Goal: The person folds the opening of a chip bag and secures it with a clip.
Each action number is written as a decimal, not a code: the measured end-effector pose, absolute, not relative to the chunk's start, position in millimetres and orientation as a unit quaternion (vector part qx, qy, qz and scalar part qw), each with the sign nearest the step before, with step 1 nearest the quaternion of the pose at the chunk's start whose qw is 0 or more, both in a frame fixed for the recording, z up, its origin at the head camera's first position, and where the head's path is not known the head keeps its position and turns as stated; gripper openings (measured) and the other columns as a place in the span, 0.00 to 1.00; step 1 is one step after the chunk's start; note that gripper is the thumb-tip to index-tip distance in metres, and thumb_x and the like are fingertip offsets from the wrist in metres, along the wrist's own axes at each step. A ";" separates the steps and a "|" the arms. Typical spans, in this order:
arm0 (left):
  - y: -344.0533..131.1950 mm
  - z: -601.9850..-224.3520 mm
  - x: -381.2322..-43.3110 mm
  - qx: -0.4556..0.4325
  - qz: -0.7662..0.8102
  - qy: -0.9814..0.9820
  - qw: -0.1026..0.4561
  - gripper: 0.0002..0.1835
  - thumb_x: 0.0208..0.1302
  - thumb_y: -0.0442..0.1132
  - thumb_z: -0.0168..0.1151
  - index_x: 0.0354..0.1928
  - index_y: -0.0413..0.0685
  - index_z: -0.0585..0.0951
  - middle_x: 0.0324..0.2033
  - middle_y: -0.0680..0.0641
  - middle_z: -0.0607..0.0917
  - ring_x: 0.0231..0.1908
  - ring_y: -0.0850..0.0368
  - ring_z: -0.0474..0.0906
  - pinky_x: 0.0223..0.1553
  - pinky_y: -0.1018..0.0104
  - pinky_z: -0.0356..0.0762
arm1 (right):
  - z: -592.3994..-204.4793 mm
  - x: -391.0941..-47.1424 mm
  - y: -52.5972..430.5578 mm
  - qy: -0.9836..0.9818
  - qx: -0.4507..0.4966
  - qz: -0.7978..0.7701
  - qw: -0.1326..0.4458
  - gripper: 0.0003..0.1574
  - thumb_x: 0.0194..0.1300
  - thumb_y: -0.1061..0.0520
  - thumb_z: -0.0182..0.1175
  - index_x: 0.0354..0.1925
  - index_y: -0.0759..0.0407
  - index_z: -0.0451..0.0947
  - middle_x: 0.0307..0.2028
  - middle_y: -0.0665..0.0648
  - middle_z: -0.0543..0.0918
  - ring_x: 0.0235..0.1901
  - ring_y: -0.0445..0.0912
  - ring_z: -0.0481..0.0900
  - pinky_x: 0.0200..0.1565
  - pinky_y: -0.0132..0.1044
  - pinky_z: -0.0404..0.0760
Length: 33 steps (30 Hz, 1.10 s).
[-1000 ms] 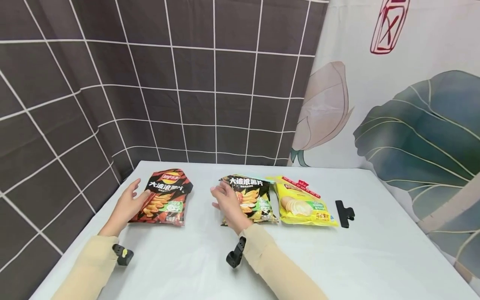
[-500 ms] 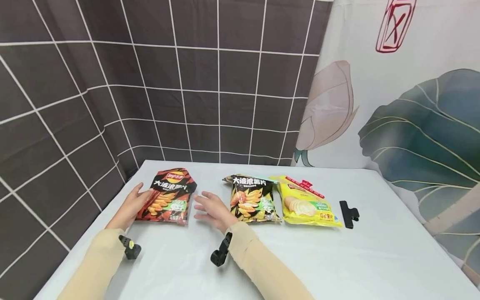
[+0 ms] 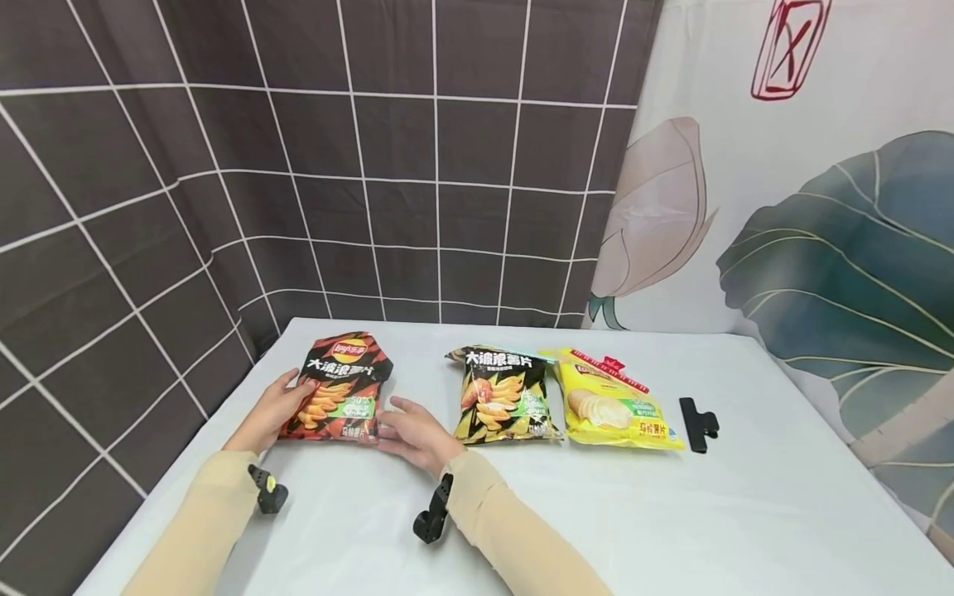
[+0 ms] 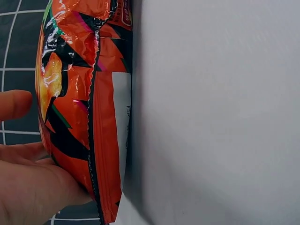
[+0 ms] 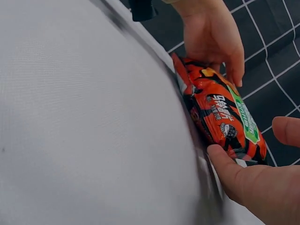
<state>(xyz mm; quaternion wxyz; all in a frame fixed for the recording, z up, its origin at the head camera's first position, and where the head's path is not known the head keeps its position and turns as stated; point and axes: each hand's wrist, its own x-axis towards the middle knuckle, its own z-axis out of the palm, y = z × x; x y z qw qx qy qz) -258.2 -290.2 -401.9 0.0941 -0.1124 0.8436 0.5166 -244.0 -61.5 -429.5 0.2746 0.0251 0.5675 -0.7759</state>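
Note:
A red and black bag of potato chips (image 3: 335, 389) lies on the left part of the white table. My left hand (image 3: 277, 406) touches its left edge, with the thumb apart from the bag in the left wrist view. At the lower right corner of the bag is my right hand (image 3: 417, 432), its fingers fairly straight. The right wrist view shows a fingertip (image 5: 216, 151) against the bag's side and the thumb (image 5: 287, 132) raised away from it. Both palms face the red bag (image 4: 75, 108) from opposite sides.
A black bag of chips (image 3: 498, 397) lies right of my right hand. Beside it is a yellow chip bag (image 3: 611, 410) with a red clip (image 3: 607, 368) across its top. Farther right lies a black clip (image 3: 698, 425). Dark gridded cloth (image 3: 387, 207) hangs behind the table.
My right hand has moved left from the black chip bag to the red one's right edge. My left hand stays at the red bag's left side. The head view has shifted slightly.

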 end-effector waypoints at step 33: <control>-257.9 -385.2 -244.8 -0.073 0.563 0.823 0.032 0.36 0.71 0.43 0.51 0.74 0.41 0.49 0.60 0.34 0.64 0.41 0.60 0.74 0.38 0.71 0.78 | -414.4 -228.9 -38.1 0.656 -0.044 -0.725 0.204 0.31 0.66 0.63 0.56 0.64 0.59 0.58 0.47 0.64 0.80 0.39 0.49 0.84 0.41 0.41 0.83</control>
